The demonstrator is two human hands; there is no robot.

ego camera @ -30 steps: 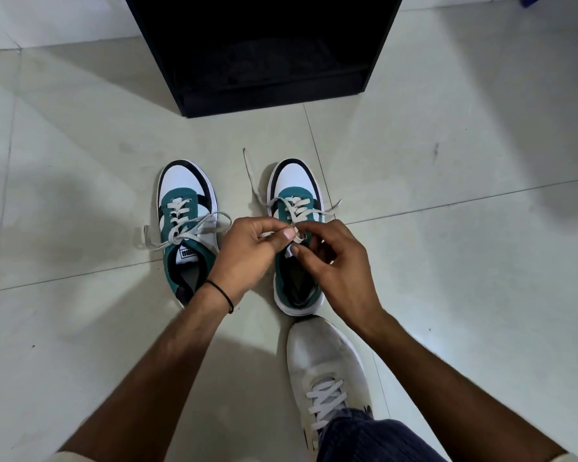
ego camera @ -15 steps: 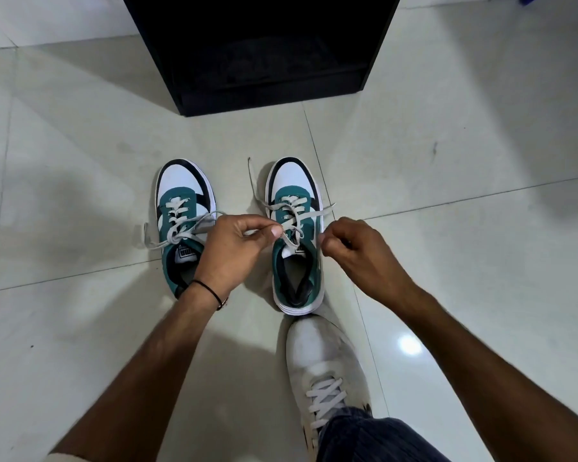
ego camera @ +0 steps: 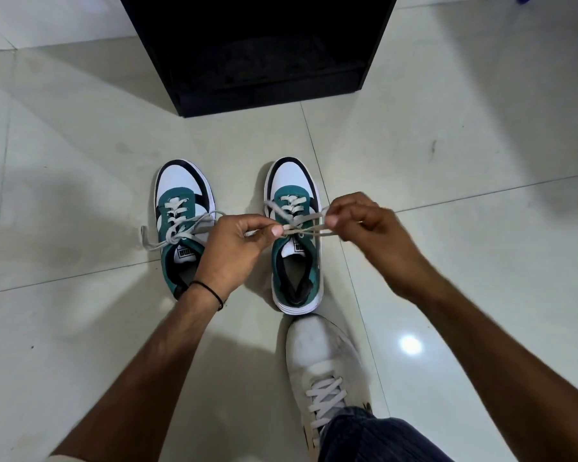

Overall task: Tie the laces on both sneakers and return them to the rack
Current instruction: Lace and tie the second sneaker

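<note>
Two green sneakers [ego camera: 184, 225] [ego camera: 296, 241]; one rack [ego camera: 257, 51]; two hands [ego camera: 237, 248] [ego camera: 374, 238]

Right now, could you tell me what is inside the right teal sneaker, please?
The right teal sneaker is empty: its grey insole and dark lining show, with the white tongue label at the front. The toe interior is hidden under the tongue and the laces pulled taut by the left hand and right hand.

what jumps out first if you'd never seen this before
Two hands, the left hand and right hand, pull a grey lace taut across the right-side green sneaker at centre. Beside it, the left-side green sneaker already wears a bow, and a black rack looms behind.
</note>
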